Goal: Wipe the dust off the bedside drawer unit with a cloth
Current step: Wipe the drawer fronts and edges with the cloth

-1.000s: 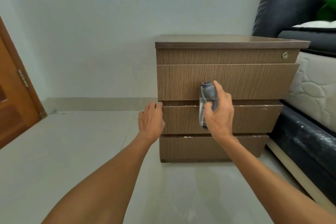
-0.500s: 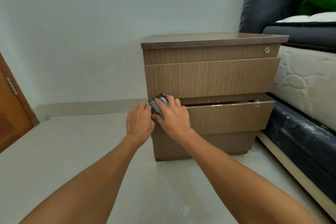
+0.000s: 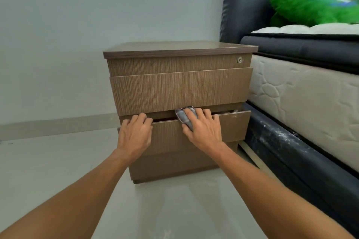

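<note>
A brown wood-grain bedside drawer unit stands on the floor against the wall, beside the bed. Its middle drawer is pulled out a little. My left hand grips the top edge of that drawer near its left end, fingers hooked over the edge. My right hand presses a folded grey cloth onto the same top edge near the middle. Most of the cloth is hidden under my fingers. A small round lock sits at the unit's upper right.
A bed with a quilted mattress and dark base stands right of the unit. A dark headboard and a green pillow are above. Pale floor spreads to the left and front.
My right hand with the cloth slid right along the middle drawer's top edge, away from my left hand. The drawer is out slightly further. My view moved closer.
</note>
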Motion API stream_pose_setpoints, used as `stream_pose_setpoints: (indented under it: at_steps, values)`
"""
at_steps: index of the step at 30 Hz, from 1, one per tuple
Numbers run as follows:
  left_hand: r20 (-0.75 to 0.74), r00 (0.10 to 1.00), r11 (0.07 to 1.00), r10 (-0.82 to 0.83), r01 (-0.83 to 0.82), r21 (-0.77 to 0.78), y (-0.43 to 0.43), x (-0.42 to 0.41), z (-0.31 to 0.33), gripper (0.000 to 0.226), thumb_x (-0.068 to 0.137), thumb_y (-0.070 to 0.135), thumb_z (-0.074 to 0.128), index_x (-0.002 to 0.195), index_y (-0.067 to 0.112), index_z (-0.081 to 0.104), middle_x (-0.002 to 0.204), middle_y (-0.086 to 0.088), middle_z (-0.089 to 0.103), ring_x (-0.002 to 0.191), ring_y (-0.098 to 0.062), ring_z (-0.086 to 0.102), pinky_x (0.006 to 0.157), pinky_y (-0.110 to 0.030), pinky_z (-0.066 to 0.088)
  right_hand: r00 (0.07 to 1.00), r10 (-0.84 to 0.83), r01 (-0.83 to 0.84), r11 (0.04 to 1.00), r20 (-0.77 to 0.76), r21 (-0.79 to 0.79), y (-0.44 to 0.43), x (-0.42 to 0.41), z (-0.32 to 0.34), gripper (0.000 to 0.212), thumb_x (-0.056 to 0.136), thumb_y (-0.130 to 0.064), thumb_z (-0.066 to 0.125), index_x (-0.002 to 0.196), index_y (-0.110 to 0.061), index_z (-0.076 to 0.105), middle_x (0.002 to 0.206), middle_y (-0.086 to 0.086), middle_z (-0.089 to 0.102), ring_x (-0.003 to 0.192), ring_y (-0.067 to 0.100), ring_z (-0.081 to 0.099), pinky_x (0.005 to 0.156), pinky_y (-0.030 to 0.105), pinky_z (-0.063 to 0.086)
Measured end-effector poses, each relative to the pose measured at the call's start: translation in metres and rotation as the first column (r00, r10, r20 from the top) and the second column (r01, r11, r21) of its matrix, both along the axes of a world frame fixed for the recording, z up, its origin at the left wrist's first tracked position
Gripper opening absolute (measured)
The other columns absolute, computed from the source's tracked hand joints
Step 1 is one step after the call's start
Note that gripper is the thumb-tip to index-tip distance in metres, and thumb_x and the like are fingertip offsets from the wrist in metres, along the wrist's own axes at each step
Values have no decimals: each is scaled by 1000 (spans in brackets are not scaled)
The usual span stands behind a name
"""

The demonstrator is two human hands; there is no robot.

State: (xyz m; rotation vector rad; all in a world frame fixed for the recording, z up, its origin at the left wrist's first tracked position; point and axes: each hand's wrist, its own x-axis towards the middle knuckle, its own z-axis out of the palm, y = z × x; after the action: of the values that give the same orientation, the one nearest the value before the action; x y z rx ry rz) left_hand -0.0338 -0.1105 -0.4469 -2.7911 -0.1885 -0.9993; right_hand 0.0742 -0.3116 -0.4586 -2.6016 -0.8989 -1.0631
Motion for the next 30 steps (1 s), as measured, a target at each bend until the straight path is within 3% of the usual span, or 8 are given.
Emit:
stream_pose_setpoints:
  at_steps: [9,14,19,22,25,27,30]
  values:
    - [-2,1000,999,6,-6,-50,-18,15,-1,7,89,19,61,94,15,64,89,-2,61,81,-22,58,68,-38,45,967,-194,198,980,-165,7,-97,48,2,55,90,-39,53,140,-22,38,129,9,49,107,30,45,71,39,50]
    - [14,1000,998,17,-16,-66,-20,14,0,4,88,16,63,91,14,63,86,-2,60,78,-21,57,67,-37,45,917,-240,292,949,-318,123,-125,67,5,50,92,-23,54,138,-15,37,127,19,43,106,40,49,77,51,52]
    - [-9,1000,996,-7,6,-87,-19,14,4,4,88,15,63,92,15,64,89,-2,61,80,-21,56,68,-37,44,822,-226,505,713,-523,486,-141,64,2,38,94,-18,53,129,-6,45,124,24,48,105,41,54,84,49,46]
    - [-28,999,994,-20,16,-107,-17,15,6,7,90,17,60,94,15,65,91,-1,62,82,-19,56,70,-36,45,912,-126,371,657,-389,656,-125,41,-2,45,93,-16,56,136,-11,42,125,20,46,103,35,55,84,42,48]
    - [-58,998,993,-33,27,-116,-14,15,10,8,92,19,58,95,16,65,93,0,62,83,-18,57,70,-34,45,974,21,153,667,-223,729,-78,6,-10,53,90,-13,63,138,-17,40,126,14,42,94,20,55,78,30,47]
    - [-84,996,993,-34,24,-118,-14,15,14,8,92,19,58,94,16,65,93,0,62,84,-18,57,69,-34,45,977,161,-11,699,-142,715,-37,-17,-19,57,89,-11,64,138,-21,37,128,10,38,93,13,52,77,24,49]
    - [-125,992,995,-17,5,-100,-15,15,20,9,92,22,57,93,17,64,93,0,61,84,-19,57,67,-34,46,949,302,-196,794,-94,576,25,-39,-39,60,85,-8,67,137,-18,38,123,13,42,93,23,57,72,25,53]
